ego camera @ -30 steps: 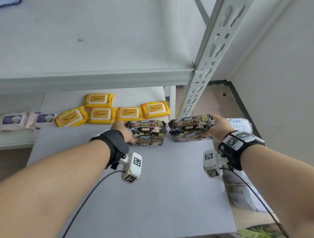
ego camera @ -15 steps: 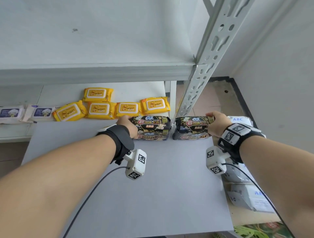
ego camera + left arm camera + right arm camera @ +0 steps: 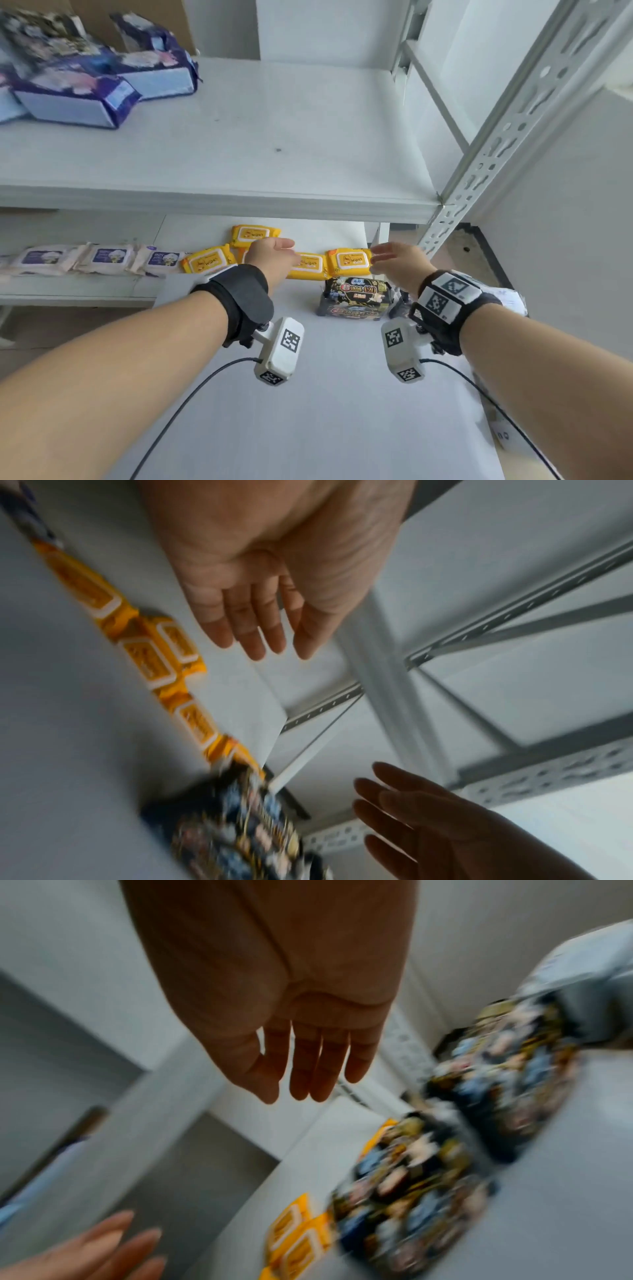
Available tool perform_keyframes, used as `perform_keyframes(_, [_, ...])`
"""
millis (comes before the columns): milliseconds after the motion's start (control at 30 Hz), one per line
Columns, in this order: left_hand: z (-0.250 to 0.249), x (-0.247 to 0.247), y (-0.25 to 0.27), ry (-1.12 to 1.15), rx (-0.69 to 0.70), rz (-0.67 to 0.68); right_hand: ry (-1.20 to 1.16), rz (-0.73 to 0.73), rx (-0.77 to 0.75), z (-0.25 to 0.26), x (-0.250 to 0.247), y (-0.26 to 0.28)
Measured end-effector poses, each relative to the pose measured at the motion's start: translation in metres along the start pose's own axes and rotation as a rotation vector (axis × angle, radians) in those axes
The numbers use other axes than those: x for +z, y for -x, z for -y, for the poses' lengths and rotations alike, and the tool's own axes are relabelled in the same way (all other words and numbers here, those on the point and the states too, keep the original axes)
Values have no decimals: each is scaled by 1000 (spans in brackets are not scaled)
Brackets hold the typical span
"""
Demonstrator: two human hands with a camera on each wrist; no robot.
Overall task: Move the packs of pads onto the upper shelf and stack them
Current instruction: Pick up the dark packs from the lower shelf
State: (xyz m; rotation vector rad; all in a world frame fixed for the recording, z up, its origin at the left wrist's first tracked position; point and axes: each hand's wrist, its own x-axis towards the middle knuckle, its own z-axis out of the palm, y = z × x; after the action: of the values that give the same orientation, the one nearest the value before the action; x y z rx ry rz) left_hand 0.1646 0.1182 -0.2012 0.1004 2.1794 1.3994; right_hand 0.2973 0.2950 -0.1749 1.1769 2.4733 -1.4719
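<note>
Two black packs of pads lie stacked on the grey lower shelf; another black pack peeks out behind my right wrist. Both stacks show blurred in the right wrist view as the near stack and the far stack. My left hand and right hand hover above the packs, palms facing each other, fingers straight and holding nothing. In the left wrist view the left hand is spread above the black pack. The white upper shelf is just above the hands.
Purple and white packs lie on the upper shelf's far left. Several yellow wipes packs line the back of the lower shelf, with white wipes packs to the left. A perforated metal upright stands at the right; a white pack lies beyond it.
Both hands have let go of the black packs and lifted off them with fingers straightened. The view has tilted up, so the upper shelf and its purple packs now show.
</note>
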Motion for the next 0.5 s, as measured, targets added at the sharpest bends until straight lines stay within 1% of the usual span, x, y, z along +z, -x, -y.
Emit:
perform_keyframes(100, [-18, -66, 15, 67, 64, -59, -56, 1, -87, 62, 36, 24])
perform_keyframes(233, [-33, -168, 31, 111, 174, -88, -92, -27, -193, 144, 87, 56])
perform_keyframes(300, [-36, -218, 37, 127, 204, -99, -106, -38, -214, 178, 112, 72])
perform_keyframes(400, [-37, -284, 44, 139, 199, -115, -123, -48, -214, 219, 146, 92])
perform_keyframes(500, [-44, -336, 44, 130, 145, -128, -114, -65, -191, 251, 169, 104])
